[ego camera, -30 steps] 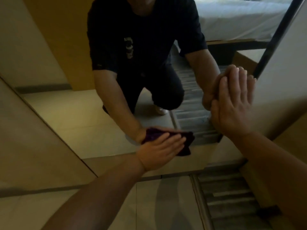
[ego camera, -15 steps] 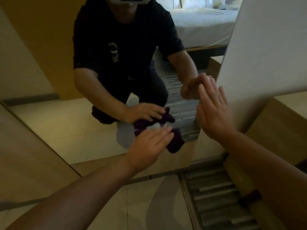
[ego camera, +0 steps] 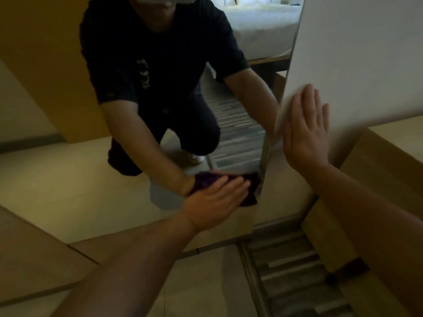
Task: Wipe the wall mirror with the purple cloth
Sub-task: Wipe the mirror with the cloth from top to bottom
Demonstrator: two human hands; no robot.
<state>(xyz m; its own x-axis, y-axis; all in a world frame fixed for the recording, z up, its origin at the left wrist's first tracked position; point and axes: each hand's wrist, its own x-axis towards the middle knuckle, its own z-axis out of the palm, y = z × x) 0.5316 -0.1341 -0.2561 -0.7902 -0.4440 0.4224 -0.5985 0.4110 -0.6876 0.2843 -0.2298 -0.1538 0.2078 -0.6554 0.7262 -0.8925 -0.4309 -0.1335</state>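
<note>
1. Mirror (ego camera: pixel 75 170) fills the left and middle of the view, leaning away; right edge runs as a thin frame from top down to the bottom right corner, bottom edge sits just above the floor tiles (ego camera: pixel 201 282). Wide bare glass left of the cloth; almost none to its right.
2. Wall (ego camera: pixel 357 53), pale and flat, directly right of the mirror's edge.
3. Reflected in the mirror: crouching person in dark clothes, white bed (ego camera: pixel 261 26) behind.
4. Striped rug (ego camera: pixel 295 275) on the floor below the mirror's right corner, wooden ledge (ego camera: pixel 386 154) right of it.
5. Left hand (ego camera: pixel 215 202) flat and spread, fingers nearly straight, palm pressing the cloth against the glass near the mirror's bottom right corner; not gripping, only pushing.
6. Right hand (ego camera: pixel 304 131) open wide, fingers together and pointing up, palm laid flat on the wall just right of the mirror's edge; nothing held.
7. Cloth (ego camera: pixel 249 193), purple, bunched under the left fingers, its far end almost at the mirror's right frame.
</note>
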